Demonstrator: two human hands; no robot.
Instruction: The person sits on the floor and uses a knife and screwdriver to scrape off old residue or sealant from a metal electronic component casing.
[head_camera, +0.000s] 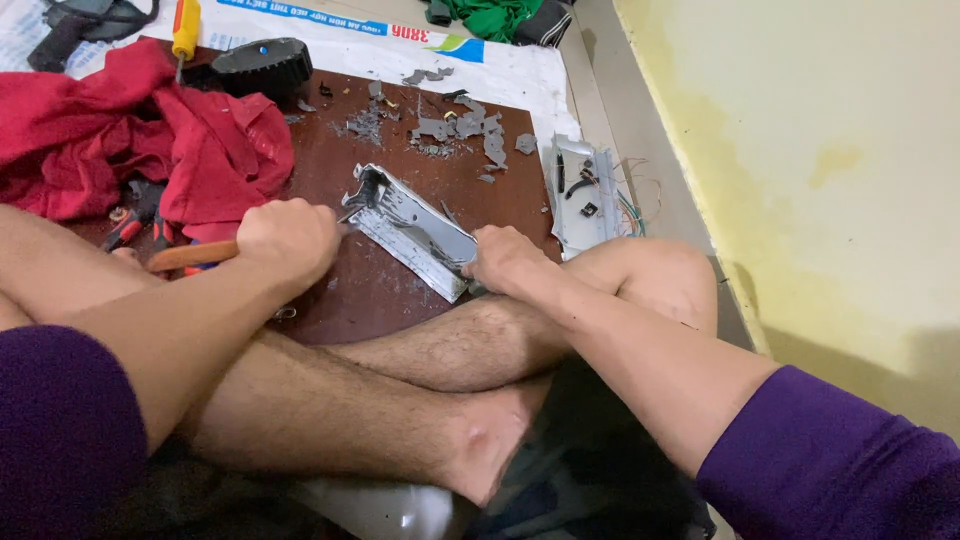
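Item: grey metal casing (415, 228), long and narrow, open channel side up, edges bent and torn. It lies on the dark red-brown board (385, 290) that rests on the floor in front of the seated person's crossed legs. Long axis: diagonal, from the upper-left end near the left hand down to the lower-right end at the right hand.

Right hand (500, 258): closed around the lower-right end of the casing, pinning it to the board. This hand is the nearer one to the casing; it is in contact with it.

Left hand (290, 240): clenched around a wooden-handled tool (190, 255), handle pointing left and away from the casing. The working end is hidden behind the fist; it appears to point toward the upper-left end of the casing, just beside it. Whether the tip touches the metal cannot be told.

Governing relation: the casing lies to the right of the tool grip, its upper-left end the closest part, with the held end at the far side of that axis.

Relative to the casing:
- beyond it, grey broken fragments (455, 125) scattered on the board
- to its right, off the board, a pale panel with thin wires (590, 190)
- to its left, a red cloth (130, 130) heaped over small pliers
- far beyond left, a yellow-handled screwdriver (186, 28) and a black device (262, 65)
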